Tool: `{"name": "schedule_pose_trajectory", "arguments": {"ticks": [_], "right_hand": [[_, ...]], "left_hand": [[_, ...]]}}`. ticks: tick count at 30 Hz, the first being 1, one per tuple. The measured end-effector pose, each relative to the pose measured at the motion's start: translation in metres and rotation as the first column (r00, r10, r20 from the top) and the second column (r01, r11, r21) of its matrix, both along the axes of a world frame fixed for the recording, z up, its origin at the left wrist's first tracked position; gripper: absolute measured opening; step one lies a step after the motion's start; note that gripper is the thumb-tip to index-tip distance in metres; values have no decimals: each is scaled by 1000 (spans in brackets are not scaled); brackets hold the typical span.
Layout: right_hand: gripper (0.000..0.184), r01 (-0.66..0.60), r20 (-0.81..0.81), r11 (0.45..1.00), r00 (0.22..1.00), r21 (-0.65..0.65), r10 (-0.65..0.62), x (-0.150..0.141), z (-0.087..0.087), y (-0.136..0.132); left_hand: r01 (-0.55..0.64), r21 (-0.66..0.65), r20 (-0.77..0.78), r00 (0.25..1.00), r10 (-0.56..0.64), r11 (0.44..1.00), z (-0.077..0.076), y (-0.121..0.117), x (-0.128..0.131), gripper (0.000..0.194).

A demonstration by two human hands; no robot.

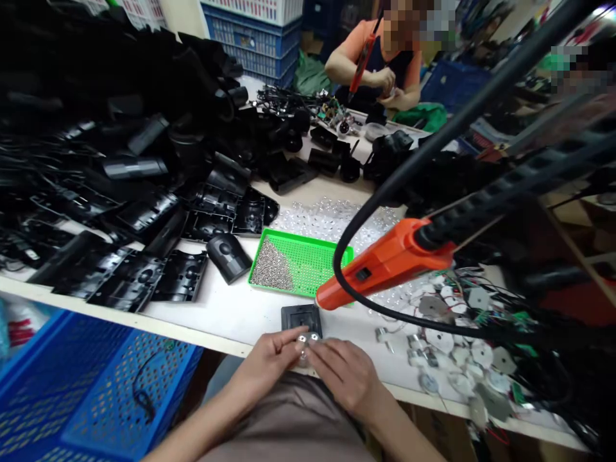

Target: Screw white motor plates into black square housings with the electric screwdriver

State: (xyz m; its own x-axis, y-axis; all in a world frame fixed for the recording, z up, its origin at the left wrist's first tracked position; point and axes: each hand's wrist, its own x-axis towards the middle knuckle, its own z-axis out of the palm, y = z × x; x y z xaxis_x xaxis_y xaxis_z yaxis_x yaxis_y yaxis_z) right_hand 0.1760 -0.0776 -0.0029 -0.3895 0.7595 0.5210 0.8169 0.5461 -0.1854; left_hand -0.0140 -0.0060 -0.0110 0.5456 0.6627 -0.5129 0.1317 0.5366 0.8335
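At the table's front edge my left hand (271, 359) and my right hand (344, 371) meet, both closed with their fingertips pinching a small clear piece with shiny round spots (303, 346). Its exact kind is too small to make out, and the fingers partly cover it. Just beyond my fingertips a flat black square plastic part (294, 317) lies on the white tabletop. Above it hangs an orange electric screwdriver (385, 260), tilted, touched by neither hand. A green perforated tray (315, 260) behind holds a heap of tiny metal screws (272, 268) at its left side.
Black plastic housings (176, 276) pile up on the left. Many clear small pieces (332, 215) spread behind the tray. Wired motors and discs (440, 337) crowd the right. A blue crate (96, 391) stands below left. A black cable (359, 218) loops overhead. A co-worker (380, 74) sits opposite.
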Motion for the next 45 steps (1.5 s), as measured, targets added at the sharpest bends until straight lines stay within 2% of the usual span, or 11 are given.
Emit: {"name": "schedule_pose_trajectory", "arguments": {"ticks": [2,6,11,17,19,24,27,30,34,37,45], "right_hand": [[32,43,-15,999,999,19,-43,-3,-7,6],[29,88,8,993,996,73,-89,-6,-22,24],[25,68,21,992,997,108,-71,-4,-29,26],[30,85,-385,996,919,-2,-79,-6,-21,19],[30,74,-519,994,848,-75,-103,-10,-17,19],[30,110,-730,865,490,-490,-476,-20,-15,15],[15,-58,-710,750,374,-659,-596,-27,-19,11],[16,44,-685,724,289,-688,-668,-25,-18,8],[17,297,-553,886,697,-356,-456,-11,-11,11],[25,205,-155,975,964,-86,-217,-11,-10,15],[21,388,176,919,911,-69,-372,-39,-33,17]], "left_hand": [[-13,243,-157,986,52,970,1,2,-9,44],[105,669,-275,955,114,736,-10,18,-17,57],[188,741,-253,968,9,645,-31,29,-15,62],[135,882,-152,988,1,450,-10,21,-10,45],[126,844,-117,992,-50,522,-3,19,-5,26],[-123,358,1,991,132,926,-5,7,9,20],[-168,114,82,984,159,979,-9,-1,14,29],[-133,290,-7,990,141,948,-9,-2,10,28],[84,803,-228,958,175,590,-13,9,-4,40],[337,846,-401,913,77,413,-23,21,-9,57],[478,845,-497,868,21,239,-39,35,-11,54]]}}
